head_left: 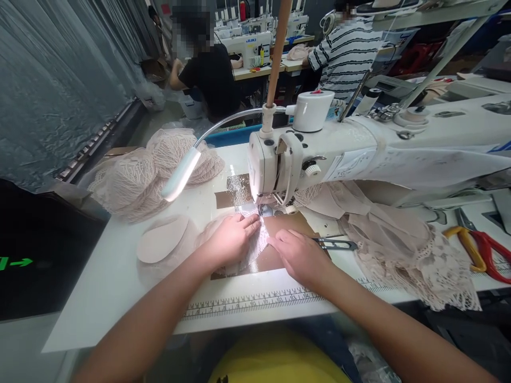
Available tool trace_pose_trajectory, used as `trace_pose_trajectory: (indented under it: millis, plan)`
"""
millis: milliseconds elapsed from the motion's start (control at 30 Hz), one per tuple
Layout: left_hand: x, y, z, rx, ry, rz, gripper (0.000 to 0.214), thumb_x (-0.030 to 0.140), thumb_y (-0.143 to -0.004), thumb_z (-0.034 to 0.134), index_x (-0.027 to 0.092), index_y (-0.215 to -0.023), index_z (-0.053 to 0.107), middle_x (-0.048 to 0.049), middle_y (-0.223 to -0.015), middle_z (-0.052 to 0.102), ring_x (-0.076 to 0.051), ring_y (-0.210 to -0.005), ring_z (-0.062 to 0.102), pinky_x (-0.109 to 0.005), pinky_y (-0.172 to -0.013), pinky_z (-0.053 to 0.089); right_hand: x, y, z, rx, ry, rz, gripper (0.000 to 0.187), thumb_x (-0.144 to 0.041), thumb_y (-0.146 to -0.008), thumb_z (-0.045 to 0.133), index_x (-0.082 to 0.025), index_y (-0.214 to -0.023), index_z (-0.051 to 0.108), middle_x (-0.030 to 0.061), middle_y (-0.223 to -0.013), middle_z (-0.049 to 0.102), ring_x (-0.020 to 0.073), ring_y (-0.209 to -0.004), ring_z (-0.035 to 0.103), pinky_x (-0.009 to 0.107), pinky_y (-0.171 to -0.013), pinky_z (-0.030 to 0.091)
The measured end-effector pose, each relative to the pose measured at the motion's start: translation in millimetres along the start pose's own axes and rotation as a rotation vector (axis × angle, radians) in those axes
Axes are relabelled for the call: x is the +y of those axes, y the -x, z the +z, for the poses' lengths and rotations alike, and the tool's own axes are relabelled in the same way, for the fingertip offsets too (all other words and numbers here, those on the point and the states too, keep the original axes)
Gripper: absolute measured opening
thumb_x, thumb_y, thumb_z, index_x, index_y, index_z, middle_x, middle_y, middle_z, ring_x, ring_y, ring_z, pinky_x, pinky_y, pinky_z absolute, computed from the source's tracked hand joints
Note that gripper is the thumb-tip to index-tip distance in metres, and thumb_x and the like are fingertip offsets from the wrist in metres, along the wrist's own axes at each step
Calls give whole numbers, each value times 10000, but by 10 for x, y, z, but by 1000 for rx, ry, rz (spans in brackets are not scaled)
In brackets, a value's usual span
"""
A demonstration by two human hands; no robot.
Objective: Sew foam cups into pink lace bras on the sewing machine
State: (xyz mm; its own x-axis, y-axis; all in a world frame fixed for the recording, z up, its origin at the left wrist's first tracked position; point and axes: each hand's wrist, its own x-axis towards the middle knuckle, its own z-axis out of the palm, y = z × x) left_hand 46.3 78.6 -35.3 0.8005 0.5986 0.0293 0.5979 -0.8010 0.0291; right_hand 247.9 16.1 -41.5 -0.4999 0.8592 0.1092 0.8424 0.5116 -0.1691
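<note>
1 lace piece [260, 240], 1 near sewing machine [261, 165] | lace pale pink, openwork | left hand [231, 238]: grip flat, unclenched | right hand [300, 256]: grip pinching lace edge

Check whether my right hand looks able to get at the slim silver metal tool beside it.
Probably yes: the tool lies close to the right hand, its outer end uncovered, though that hand would likely have to leave the pale pink lace fabric first.
</note>
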Motion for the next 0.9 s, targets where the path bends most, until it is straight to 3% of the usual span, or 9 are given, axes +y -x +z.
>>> trace_pose_trajectory:
  millis: [167, 333, 633, 900]
  plan:
    - [-164, -94, 56, 5, 11, 25, 538, 111, -819, 438, 106, -1356, 470, -108, -1405, 480, -233, -924, 533, -374, -811, 443, 46, -170, -92, -83, -25, 21, 211, -51, -813, 446, -166, -796, 623, 32, -737, 539, 157, -671, 439, 287, -583, 272]
    - [-304, -160, 79, 38, 46, 69, 489, 144, -853, 432, 98, -1337, 487, -139, -1377, 503, -251, -1004, 531, -398, -840, 445, 96, -270, -74, -56, -24, 30, 234, -77, -839, 446, -171, -881, 656, 47, -794, 569, 172, -736, 477, 289, -613, 304]
    - [-109, -9, 30, 92, 76, 83, 378, 129, -897, 416, 159, -1233, 587, -85, -1318, 562, -236, -978, 516, -383, -834, 450, 124, -258, 20, -1, 30, 11, 302, -63, -844, 434, -173, -1011, 661, 62, -839, 597, 190, -770, 499, 306, -655, 346]
    - [-284, -109, 89, 99, 91, 75, 391, 136, -894, 445, 177, -1260, 573, -87, -1333, 558, -240, -953, 511, -400, -824, 447, 151, -356, 63, -3, 75, 31, 375, -63, -836, 423, -160, -1131, 634, 60, -831, 610, 193, -733, 510, 318, -627, 327]
